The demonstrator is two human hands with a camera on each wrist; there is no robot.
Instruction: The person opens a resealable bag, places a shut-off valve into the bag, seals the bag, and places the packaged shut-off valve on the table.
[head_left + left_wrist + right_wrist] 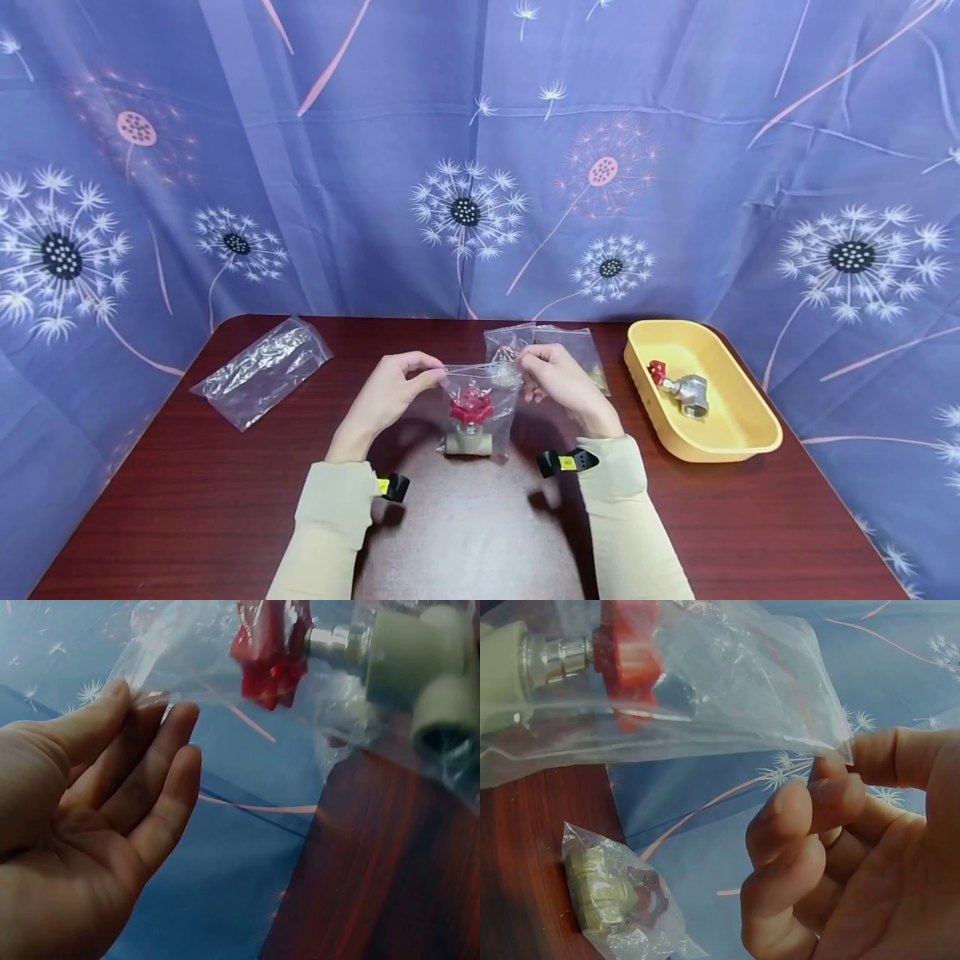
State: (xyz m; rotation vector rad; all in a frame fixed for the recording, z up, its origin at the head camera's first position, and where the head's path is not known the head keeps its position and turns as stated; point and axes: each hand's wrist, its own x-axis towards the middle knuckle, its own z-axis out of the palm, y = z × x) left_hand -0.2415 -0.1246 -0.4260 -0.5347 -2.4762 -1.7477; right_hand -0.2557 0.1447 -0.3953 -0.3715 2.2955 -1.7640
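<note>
A clear plastic bag (504, 400) hangs upright between both hands, its top edge drawn out sideways. Inside is a valve (469, 442) with a beige body, a metal neck and a red handwheel (472, 407) uppermost. My left hand (388, 398) pinches the bag's top left corner between thumb and forefinger. At the opposite top corner, my right hand (566, 387) pinches the plastic, its other fingers curled below, as the right wrist view shows. Whether the bag's bottom touches the table cannot be told.
Behind the right hand lie two clear bags; one holds a brass-coloured valve (600, 892) with a dark red handle. A flat clear bag (266, 371) lies at the left. A yellow tray (731, 446) at the right holds a metal valve (690, 394) with a red handle. A patterned curtain (360, 208) borders the table.
</note>
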